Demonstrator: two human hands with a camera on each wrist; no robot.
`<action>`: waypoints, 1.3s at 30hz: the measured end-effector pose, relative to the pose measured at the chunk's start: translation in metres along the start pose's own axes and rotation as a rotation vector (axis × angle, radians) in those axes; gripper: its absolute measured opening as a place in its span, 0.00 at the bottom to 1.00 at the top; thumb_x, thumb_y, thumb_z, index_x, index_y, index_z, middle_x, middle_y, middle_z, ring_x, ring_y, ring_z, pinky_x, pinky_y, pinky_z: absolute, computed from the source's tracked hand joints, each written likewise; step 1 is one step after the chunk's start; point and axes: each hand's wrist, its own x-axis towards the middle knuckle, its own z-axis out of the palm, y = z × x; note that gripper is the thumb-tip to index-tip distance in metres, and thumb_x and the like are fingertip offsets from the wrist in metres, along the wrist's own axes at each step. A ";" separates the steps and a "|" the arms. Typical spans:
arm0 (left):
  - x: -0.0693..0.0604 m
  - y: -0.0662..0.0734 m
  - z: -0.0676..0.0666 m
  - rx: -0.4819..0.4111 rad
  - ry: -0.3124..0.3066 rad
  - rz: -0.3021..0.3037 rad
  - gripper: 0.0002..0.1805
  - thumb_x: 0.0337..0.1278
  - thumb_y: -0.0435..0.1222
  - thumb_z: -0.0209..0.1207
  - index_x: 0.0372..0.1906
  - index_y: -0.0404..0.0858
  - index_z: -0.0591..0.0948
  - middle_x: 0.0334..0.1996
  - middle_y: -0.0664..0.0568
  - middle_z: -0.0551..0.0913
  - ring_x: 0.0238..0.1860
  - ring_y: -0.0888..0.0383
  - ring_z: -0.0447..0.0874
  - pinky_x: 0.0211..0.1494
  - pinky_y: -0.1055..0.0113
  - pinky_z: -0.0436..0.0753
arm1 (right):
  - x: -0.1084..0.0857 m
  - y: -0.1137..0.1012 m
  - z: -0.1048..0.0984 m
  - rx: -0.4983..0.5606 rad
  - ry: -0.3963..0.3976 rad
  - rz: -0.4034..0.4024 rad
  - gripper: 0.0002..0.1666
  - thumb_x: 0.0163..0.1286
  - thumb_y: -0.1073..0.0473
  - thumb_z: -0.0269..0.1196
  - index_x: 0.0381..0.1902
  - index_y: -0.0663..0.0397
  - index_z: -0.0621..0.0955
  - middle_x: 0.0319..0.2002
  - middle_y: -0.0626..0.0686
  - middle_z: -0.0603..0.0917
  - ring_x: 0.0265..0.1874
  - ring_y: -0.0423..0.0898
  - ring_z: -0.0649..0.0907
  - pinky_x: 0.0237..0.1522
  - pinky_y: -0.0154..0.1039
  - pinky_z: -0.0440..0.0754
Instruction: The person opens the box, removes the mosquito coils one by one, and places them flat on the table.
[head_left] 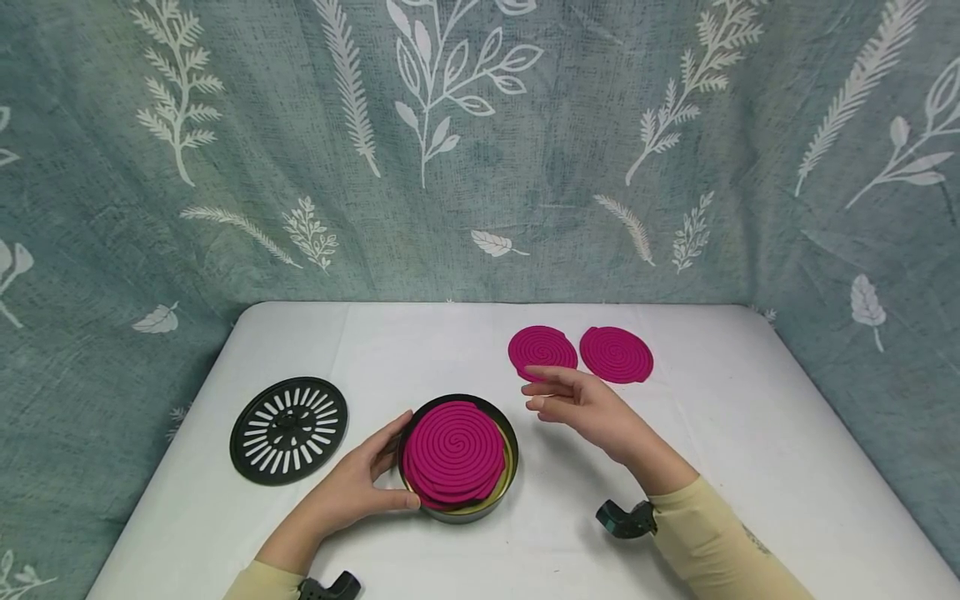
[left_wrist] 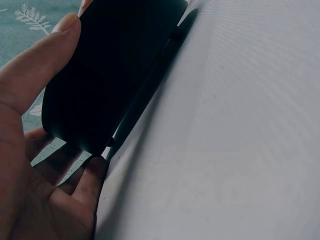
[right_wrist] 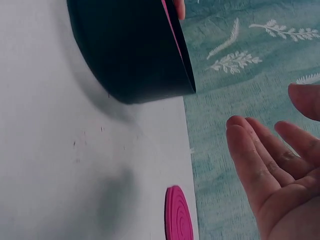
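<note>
A round black container [head_left: 459, 517] stands on the table, with a stack of magenta spiral coasters [head_left: 456, 446] inside it. My left hand [head_left: 375, 479] grips the container's left side, thumb near the front and fingers farther back. The left wrist view has the thumb and fingers against the container's dark wall [left_wrist: 110, 65]. My right hand [head_left: 592, 412] is raised over the table, right of the container, fingers extended and holding nothing. Just beyond its fingertips in the head view lies a magenta coaster [head_left: 543, 350], partly covered by the hand. Another coaster [head_left: 617, 355] lies to its right.
On the left of the white-covered table [head_left: 420, 350] lies a round black slotted disc [head_left: 288, 422]. A green-blue curtain [head_left: 450, 233] with white leaf prints hangs behind the table and along its sides. Each wrist wears a small dark camera.
</note>
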 end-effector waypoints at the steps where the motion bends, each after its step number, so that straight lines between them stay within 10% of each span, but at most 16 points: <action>1: 0.000 0.000 0.000 0.002 -0.001 -0.006 0.62 0.33 0.45 0.81 0.78 0.49 0.57 0.73 0.52 0.62 0.73 0.55 0.59 0.72 0.70 0.65 | 0.001 -0.001 0.002 -0.004 -0.006 0.001 0.31 0.71 0.57 0.64 0.70 0.56 0.70 0.59 0.59 0.79 0.55 0.53 0.82 0.55 0.42 0.85; 15: 0.000 0.000 0.001 0.005 0.006 -0.003 0.61 0.34 0.45 0.81 0.78 0.51 0.58 0.74 0.52 0.62 0.73 0.54 0.59 0.72 0.69 0.65 | 0.009 -0.006 0.032 -0.047 -0.211 0.025 0.33 0.71 0.53 0.64 0.71 0.45 0.69 0.62 0.59 0.77 0.62 0.52 0.77 0.60 0.42 0.81; 26: 0.000 0.001 0.001 0.011 0.008 -0.033 0.63 0.31 0.46 0.81 0.78 0.55 0.58 0.73 0.55 0.62 0.73 0.57 0.60 0.71 0.72 0.65 | 0.010 -0.016 0.049 -0.158 -0.223 0.016 0.36 0.70 0.48 0.65 0.73 0.46 0.69 0.66 0.58 0.72 0.66 0.53 0.73 0.62 0.41 0.79; 39: 0.000 0.002 0.001 0.025 0.012 -0.060 0.62 0.32 0.47 0.81 0.77 0.56 0.58 0.73 0.58 0.62 0.72 0.60 0.60 0.70 0.74 0.66 | 0.011 -0.011 0.056 -0.056 -0.254 0.024 0.37 0.71 0.50 0.64 0.74 0.48 0.66 0.67 0.57 0.72 0.65 0.54 0.73 0.62 0.43 0.79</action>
